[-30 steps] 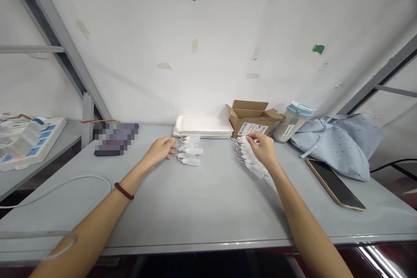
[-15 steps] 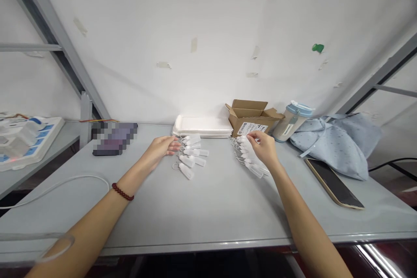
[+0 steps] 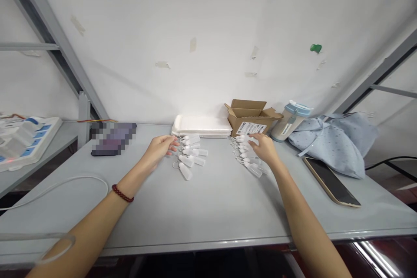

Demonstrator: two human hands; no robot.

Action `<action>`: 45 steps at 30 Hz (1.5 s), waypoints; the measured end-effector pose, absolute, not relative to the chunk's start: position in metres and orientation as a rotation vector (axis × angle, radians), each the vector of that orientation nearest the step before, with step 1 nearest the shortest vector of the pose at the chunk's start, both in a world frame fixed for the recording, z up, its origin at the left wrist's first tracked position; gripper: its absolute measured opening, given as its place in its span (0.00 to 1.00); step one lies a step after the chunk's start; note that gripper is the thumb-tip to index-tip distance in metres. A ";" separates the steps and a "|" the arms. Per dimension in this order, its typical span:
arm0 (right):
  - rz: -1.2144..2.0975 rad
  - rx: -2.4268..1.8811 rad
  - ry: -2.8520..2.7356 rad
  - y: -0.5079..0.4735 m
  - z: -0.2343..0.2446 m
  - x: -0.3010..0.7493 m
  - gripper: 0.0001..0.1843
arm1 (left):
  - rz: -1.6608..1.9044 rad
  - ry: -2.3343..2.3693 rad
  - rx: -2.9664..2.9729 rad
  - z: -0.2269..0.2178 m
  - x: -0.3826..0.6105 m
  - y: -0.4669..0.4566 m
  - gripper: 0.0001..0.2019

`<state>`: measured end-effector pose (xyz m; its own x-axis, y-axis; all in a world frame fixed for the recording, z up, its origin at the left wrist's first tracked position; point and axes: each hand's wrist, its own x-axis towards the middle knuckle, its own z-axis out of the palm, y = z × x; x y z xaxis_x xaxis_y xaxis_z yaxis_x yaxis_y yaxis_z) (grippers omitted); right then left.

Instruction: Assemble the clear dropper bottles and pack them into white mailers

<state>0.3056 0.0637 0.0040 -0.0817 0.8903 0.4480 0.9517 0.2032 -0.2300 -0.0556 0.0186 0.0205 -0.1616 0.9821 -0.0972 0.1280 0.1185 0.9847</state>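
Note:
My left hand (image 3: 160,150) rests at the left edge of one group of small translucent plastic pieces (image 3: 185,172) with white tapered ends and thin loops. Its fingers are loosely spread at the uppermost piece, and I see nothing gripped in them. Over the right-hand group of the same pieces (image 3: 253,169) is my right hand (image 3: 264,148). Thumb and index finger stand apart there, at the upper pieces, and part of this group lies hidden beneath the hand. Loops in both groups point left.
Behind the pieces are a stack of white flat trays (image 3: 202,127) and an opened cardboard box (image 3: 249,119). A lidded cup (image 3: 289,122), a blue cloth bag (image 3: 329,141) and a phone (image 3: 330,181) sit right. A dark pixelated object (image 3: 114,139) and white cable (image 3: 81,177) lie left.
My right thumb and index finger, pinched together at a piece in the right-hand group before, have parted. My left hand has stayed nearly where it was.

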 end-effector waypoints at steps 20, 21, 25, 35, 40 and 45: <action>0.161 -1.827 -2.127 0.046 0.030 0.300 0.09 | 1.120 1.490 1.156 0.012 -0.052 0.022 0.18; 0.146 -1.817 -2.133 0.047 0.029 0.299 0.08 | 1.115 1.492 1.156 0.012 -0.052 0.021 0.18; 0.122 -1.776 -2.142 0.048 0.024 0.295 0.08 | 1.103 1.490 1.163 0.011 -0.050 0.020 0.17; 0.059 -1.621 -2.112 0.052 0.014 0.290 0.08 | 1.081 1.465 1.173 0.012 -0.046 0.019 0.17; 0.127 -1.418 -1.866 0.046 0.023 0.283 0.06 | 1.091 1.448 1.229 0.016 -0.043 0.014 0.16; 0.508 -1.223 -1.706 0.028 0.029 0.253 0.05 | 1.046 1.371 1.390 0.022 -0.028 0.001 0.17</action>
<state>0.2530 0.0279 0.0288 -0.0561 0.8914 0.4498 0.5004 0.4149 -0.7599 -0.0284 0.0009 0.0220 0.0300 0.9993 -0.0206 0.2438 0.0127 0.9698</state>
